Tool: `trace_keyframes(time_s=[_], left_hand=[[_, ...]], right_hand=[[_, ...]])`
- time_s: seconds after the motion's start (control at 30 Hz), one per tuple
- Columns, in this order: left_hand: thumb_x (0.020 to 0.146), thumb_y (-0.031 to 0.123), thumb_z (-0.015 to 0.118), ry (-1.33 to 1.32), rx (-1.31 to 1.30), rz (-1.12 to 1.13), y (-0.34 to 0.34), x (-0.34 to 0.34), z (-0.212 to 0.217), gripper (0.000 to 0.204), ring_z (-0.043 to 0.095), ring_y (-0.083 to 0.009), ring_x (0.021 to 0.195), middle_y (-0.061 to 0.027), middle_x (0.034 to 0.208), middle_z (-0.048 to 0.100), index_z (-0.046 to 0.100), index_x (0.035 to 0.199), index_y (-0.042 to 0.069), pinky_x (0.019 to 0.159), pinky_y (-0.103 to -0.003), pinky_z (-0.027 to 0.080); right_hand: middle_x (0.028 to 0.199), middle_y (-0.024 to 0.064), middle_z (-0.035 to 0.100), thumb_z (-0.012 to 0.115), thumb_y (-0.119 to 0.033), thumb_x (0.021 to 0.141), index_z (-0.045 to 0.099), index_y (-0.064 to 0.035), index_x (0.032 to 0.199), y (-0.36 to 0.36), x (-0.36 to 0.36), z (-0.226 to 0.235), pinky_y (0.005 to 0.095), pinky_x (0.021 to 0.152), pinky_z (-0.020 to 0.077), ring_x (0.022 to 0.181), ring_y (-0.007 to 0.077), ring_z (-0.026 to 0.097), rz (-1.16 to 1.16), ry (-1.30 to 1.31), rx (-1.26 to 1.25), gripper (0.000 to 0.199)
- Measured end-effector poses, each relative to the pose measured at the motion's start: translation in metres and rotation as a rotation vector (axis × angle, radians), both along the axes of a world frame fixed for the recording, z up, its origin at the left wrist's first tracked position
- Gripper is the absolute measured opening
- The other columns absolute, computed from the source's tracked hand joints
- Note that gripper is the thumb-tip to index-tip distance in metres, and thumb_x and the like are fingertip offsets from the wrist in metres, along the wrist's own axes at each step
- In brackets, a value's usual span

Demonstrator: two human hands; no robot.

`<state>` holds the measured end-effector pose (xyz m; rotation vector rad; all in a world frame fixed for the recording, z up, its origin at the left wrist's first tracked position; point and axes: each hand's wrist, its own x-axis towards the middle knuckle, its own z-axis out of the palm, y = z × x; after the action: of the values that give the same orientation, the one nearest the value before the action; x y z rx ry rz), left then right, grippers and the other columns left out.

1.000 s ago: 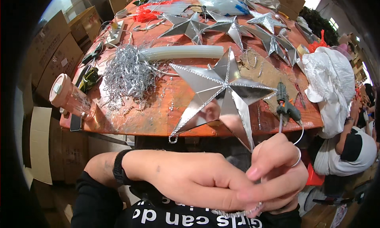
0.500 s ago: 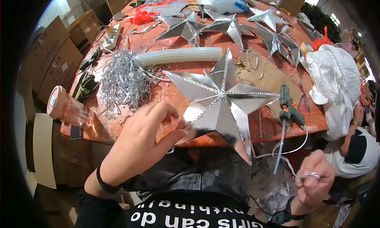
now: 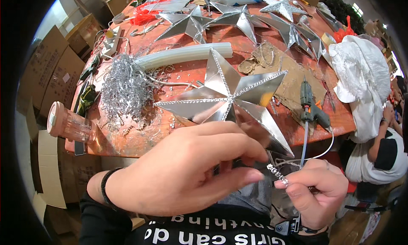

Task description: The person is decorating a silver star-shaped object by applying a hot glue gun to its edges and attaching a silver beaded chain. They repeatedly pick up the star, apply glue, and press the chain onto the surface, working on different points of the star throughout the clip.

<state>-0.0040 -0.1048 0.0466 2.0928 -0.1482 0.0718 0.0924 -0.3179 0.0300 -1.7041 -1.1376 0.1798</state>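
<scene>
Silver star held over the counter edge

Silver foil star point(image 3: 231, 101) sits above the near edge of the orange counter point(image 3: 178, 72), lower point pinched in the closed left hand point(image 3: 187, 168). Right hand point(image 3: 316, 189) pinches a short rhinestone strip point(image 3: 277, 174) between fingertips, just beside the left hand. Glue gun point(image 3: 310, 109) lies right of the star.

Ahead of the left hand's fingers point(image 3: 238, 160) the big silver star point(image 3: 225, 96) blocks the way forward. Off the right hand's fingertips point(image 3: 282, 183) a glue gun point(image 3: 309, 106) stands upright, its cable looping just above them. Left of the star, a tangle of silver tinsel point(image 3: 125, 87) crowds the table point(image 3: 140, 138). Open air sits between both hands, below the table edge.
</scene>
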Motion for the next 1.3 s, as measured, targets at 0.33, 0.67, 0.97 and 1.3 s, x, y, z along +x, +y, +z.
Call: trace_keyframes(time_s=[0.33, 0.67, 0.97, 1.3], left_hand=[[0.082, 0.009, 0.069, 0.125, -0.274, -0.03, 0.003, 0.014, -0.003, 0.01, 0.054, -0.0075, 0.072, -0.005, 0.084, 0.061, 0.063, 0.085, 0.0, 0.055, -0.02, 0.039], [0.074, 0.003, 0.062, -0.107, -0.075, 0.087, 0.02, 0.029, -0.016, 0.008, 0.047, -0.0135, 0.066, -0.0047, 0.074, 0.051, 0.055, 0.074, 0.003, 0.059, -0.025, 0.035], [0.068, 0.003, 0.056, -0.197, 0.359, 0.252, 0.029, 0.045, -0.027, 0.01, 0.042, -0.0189, 0.065, -0.0061, 0.072, 0.045, 0.05, 0.076, 0.002, 0.058, -0.028, 0.034], [0.07, 0.008, 0.06, -0.016, 0.304, 0.229, 0.036, 0.057, -0.026, 0.015, 0.042, -0.0151, 0.068, -0.0033, 0.073, 0.042, 0.048, 0.077, 0.003, 0.062, -0.026, 0.034]], right_hand=[[0.066, 0.0065, 0.066, 0.071, -0.017, 0.075, 0.07, -0.0021, 0.079, 0.003, 0.001, -0.011, 0.0231, 0.048, 0.039, 0.052, 0.0121, 0.054, -0.07, -0.018, -0.016, 0.015], [0.088, 0.0165, 0.065, 0.064, 0.001, 0.083, 0.062, 0.0048, 0.095, -0.023, 0.017, 0.011, 0.0296, 0.063, 0.045, 0.072, 0.0217, 0.06, 0.061, 0.229, -0.216, 0.013], [0.089, 0.0142, 0.064, 0.064, 0.002, 0.082, 0.061, 0.0066, 0.099, -0.016, 0.027, -0.009, 0.0254, 0.063, 0.0431, 0.067, 0.0161, 0.055, -0.001, 0.152, -0.09, 0.018], [0.089, 0.0149, 0.064, 0.061, -0.006, 0.086, 0.063, 0.0086, 0.097, -0.015, 0.037, -0.014, 0.0264, 0.065, 0.0428, 0.068, 0.0179, 0.055, -0.001, 0.179, -0.062, 0.019]])
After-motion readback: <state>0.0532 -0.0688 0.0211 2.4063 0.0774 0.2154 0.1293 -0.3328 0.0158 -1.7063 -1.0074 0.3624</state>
